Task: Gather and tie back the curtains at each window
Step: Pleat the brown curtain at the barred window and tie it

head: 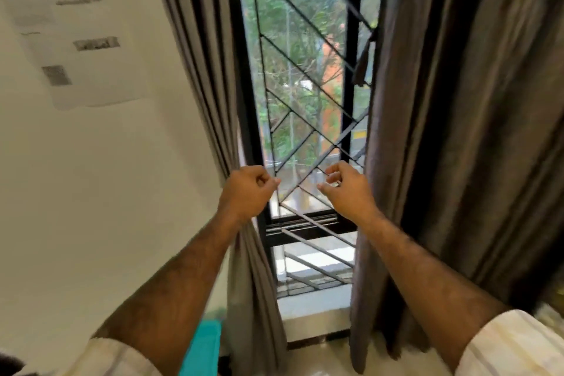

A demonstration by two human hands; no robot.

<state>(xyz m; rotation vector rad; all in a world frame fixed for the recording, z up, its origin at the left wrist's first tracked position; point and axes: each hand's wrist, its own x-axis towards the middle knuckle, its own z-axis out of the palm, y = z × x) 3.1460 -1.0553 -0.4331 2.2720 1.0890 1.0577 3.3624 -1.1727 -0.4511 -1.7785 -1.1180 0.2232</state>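
Nearest the camera, two forearms in rolled pale sleeves (515,345) reach forward toward the window. The left hand (247,189) is clenched, fingers curled into the palm; it sits against the inner edge of the left curtain (198,70), but whether any cloth lies inside the grip cannot be told. The right hand (348,189) has its fingers curled with thumb and forefinger close together in the open gap, apart from the right curtain (473,101); nothing is visibly held (a thin cord would not resolve at this sharpness). Both curtains hang full length to the floor (320,357), parted, the left one narrow and already bunched, the right one wide and falling in deep folds. A small dark strip (364,61), possibly a tie-back, hangs at the right curtain's inner edge, well above the hands. Handling judgement: the fabric looks soft, matte and moderately heavy, so it should compress easily but slide back out of a loose hold; take each panel at about waist height, sweep the folds together from the inner edge outward, and encircle the whole bundle before tying. Beyond stand the window frame (351,70) and diagonal grille (293,70), then trees. A teal object (204,345) sits low left; papers (76,40) are fixed to the wall.
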